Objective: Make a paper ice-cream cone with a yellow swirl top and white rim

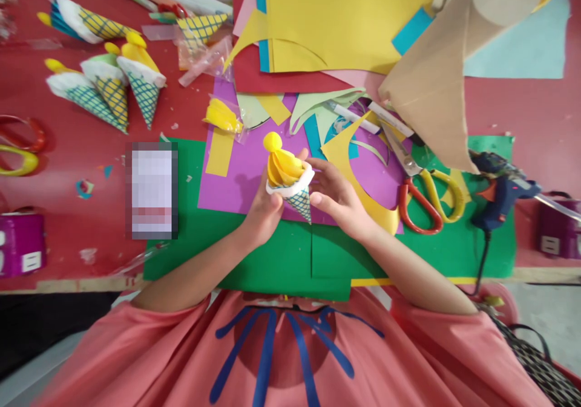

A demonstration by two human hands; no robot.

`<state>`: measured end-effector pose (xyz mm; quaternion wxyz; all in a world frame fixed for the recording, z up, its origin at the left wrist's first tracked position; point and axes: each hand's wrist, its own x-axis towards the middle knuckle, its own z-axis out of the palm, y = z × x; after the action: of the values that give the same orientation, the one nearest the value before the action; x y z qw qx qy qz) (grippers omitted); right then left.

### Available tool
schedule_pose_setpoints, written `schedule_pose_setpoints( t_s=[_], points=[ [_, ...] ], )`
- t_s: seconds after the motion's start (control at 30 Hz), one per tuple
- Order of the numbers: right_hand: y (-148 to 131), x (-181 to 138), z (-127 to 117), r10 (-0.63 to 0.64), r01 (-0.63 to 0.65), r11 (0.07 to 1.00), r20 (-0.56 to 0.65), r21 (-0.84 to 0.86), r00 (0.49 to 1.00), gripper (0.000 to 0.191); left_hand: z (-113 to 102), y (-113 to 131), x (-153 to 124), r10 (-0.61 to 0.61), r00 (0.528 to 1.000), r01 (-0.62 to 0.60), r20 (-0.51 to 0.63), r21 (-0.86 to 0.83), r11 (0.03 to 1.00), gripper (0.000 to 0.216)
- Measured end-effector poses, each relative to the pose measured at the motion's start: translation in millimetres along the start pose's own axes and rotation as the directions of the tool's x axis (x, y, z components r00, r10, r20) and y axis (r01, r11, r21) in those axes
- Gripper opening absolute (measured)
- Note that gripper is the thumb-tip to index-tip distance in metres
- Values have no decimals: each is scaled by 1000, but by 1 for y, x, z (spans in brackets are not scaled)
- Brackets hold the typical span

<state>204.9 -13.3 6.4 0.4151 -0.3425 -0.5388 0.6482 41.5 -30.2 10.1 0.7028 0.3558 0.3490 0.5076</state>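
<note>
A paper ice cream cone point(290, 180) is held up over the purple sheet, its tip pointing down and slightly right. It has a folded yellow top with a yellow pompom, a white fluffy rim and a cone with dark criss-cross lines. My left hand point(265, 216) grips it from the left, thumb on the front just below the rim. Around its right side curve the fingers of my right hand point(338, 198), partly hidden behind the cone; the thumb is by the cone's lower side. Below lie a purple sheet point(236, 189) and a green sheet point(267, 262).
Several finished paper cones point(106, 86) lie at the upper left. Scissors point(422, 195) and a blue glue gun point(497, 198) with a cord rest on the right. Yellow sheets point(349, 20) and a brown cardboard piece point(436, 74) are at the back. A blurred-out phone-like rectangle point(154, 192) lies left.
</note>
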Motion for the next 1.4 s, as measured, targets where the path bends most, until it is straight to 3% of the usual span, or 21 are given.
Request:
schedule_pose_setpoints(
  t_s=[0.07, 0.17, 0.27, 0.33, 0.5, 0.57, 0.7, 0.93, 1.13, 1.2, 1.33, 1.4],
  points=[
    [-6, 1, 1, 26, -31, 998, 89, 56, 996, 49, -4, -4, -1, 64, 998, -65, 15, 63, 996, 72],
    [-11, 3, 0, 43, -68, 987, 169, 142, 985, 37, -10, -7, 1, 55, 995, -65, 83, 125, 990, 71],
    [-11, 4, -2, 131, -151, 970, 114, 191, 985, 34, -12, -4, 4, 72, 993, -86, 98, 158, 984, 77],
    [-9, 5, -2, 180, -188, 955, 56, 228, 982, 35, -12, 1, 6, 158, 987, -162, 39, 189, 969, 77],
    [-5, 4, 3, 199, -175, 945, -62, 275, 978, 44, -12, 7, 5, 434, 893, -361, -119, 387, 848, 55],
    [-8, 3, 5, 247, -227, 933, -35, 280, 968, 50, -15, 6, 6, 484, 872, -412, -77, 420, 809, 59],
    [-14, 1, 5, 377, -399, 874, 130, 278, 917, 51, -23, -2, 12, 580, 810, -564, 81, 378, 734, 69],
    [-8, 0, 5, 365, -506, 723, 361, 471, 858, 44, -28, -7, 15, 508, 860, -474, 52, 449, 757, 46],
    [-9, 2, 5, 395, -527, 687, 351, 501, 849, 47, -33, -7, 15, 446, 892, -433, 78, 435, 790, 35],
    [-9, 1, 6, 396, -496, 726, 301, 477, 868, 50, -33, -3, 14, 483, 870, -462, 102, 512, 724, 39],
    [-6, -1, 8, 374, -446, 806, 249, 390, 894, 47, -33, 4, 11, 621, 732, -583, 280, 730, 357, 35],
    [-4, -2, 9, 372, -439, 819, 240, 371, 897, 48, -33, 6, 11, 641, 695, -591, 325, 766, 253, 33]
  ],
)
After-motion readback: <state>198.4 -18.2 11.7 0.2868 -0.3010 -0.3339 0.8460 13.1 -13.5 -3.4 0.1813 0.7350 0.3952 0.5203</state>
